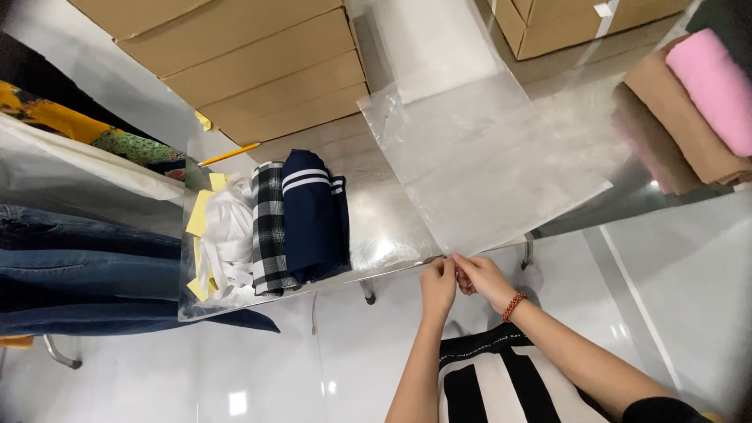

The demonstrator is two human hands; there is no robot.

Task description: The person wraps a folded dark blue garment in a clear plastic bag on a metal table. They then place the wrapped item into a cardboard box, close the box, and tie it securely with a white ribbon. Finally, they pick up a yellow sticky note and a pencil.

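Note:
A large clear plastic bag [478,157] lies flat on the shiny metal table [384,227], its near corner hanging at the table's front edge. My left hand [439,283] and my right hand [482,278] meet at that corner, fingers pinched on the bag's edge. A red bead bracelet [513,306] is on my right wrist. To the left of the bag lie a folded navy garment with white stripes [313,215] and a folded black-and-white plaid garment [270,227].
A white garment with yellow slips [223,235] lies left of the plaid one. Folded jeans [78,266] are stacked at far left, cardboard boxes [258,63] at the back, and pink and tan fabric rolls [689,102] at the right. A yellow pencil [229,153] lies near the boxes.

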